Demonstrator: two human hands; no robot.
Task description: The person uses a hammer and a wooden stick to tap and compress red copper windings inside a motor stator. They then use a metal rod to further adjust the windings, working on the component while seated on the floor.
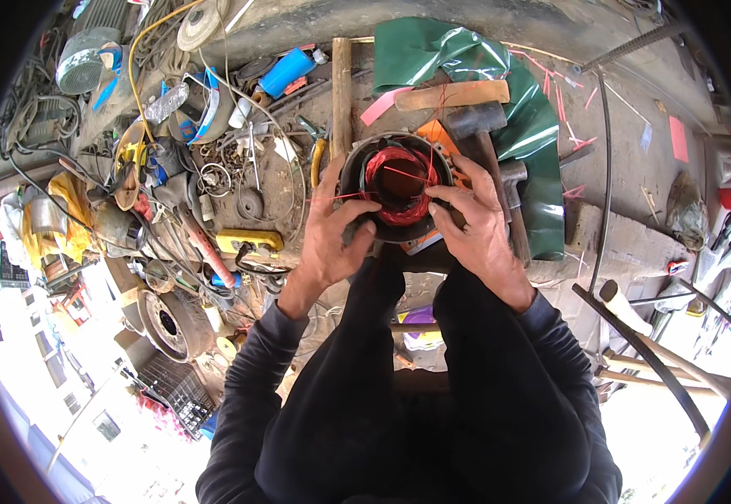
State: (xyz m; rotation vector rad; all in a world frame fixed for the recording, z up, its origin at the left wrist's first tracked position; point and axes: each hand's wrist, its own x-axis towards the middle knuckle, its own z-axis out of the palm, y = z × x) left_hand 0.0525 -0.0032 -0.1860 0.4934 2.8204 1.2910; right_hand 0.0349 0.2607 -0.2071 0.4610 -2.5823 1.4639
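A round motor stator [350, 220] with a dark metal housing stands in front of my knees. Inside its rim runs a ring of red winding wire [401, 217], with loose strands sticking out. On the left side my left hand [332, 239] grips the stator, its index fingertip over the rim at the coil and its thumb bent close by. My right hand [484, 227] holds the opposite side, fingertips pressed on the red coil at the inner edge. What lies beneath the fingertips is hidden.
A hammer [476, 120], a wooden block [458, 94] and green sheeting [546, 202] lie beyond and right of the stator. A wooden stick [342, 92] lies behind it. Leftward are a yellow power strip [249, 242], a blue can [288, 72] and tangled cables.
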